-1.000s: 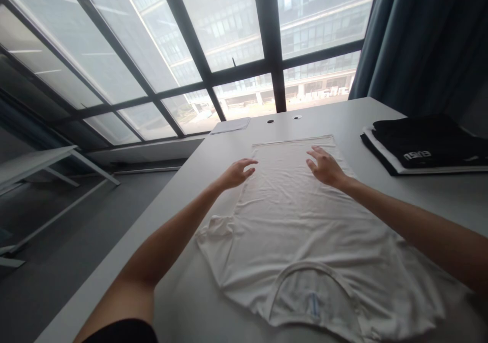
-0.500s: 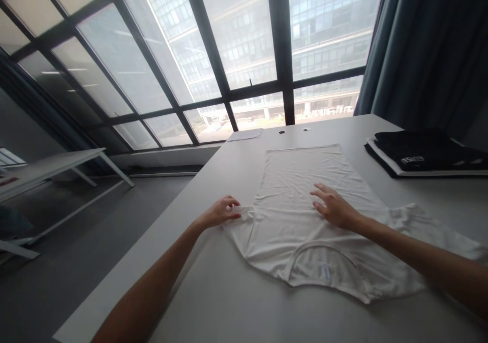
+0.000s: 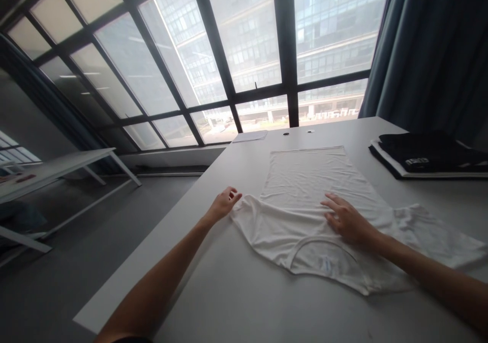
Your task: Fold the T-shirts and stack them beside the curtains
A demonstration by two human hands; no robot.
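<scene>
A white T-shirt (image 3: 305,180) lies spread on the white table (image 3: 213,287), its neckline toward me and its hem toward the window. My left hand (image 3: 227,202) is at the edge of the left sleeve, which is bunched and slightly raised; thumb and fingers are curled, and a small gap shows between them. Over the middle of the shirt rests my right hand (image 3: 345,218), fingers spread and nothing gripped. The right sleeve lies wrinkled beyond my right forearm.
Folded dark and white clothes (image 3: 430,152) are stacked at the table's right side. A paper sheet (image 3: 249,136) lies near the far edge, by two cable holes. Another white table (image 3: 64,167) stands at the left, beyond the floor.
My left hand has moved up a little, and the left sleeve has folded inward and bunched near the shirt's side. My right hand has shifted slightly right and down. The view has moved slightly.
</scene>
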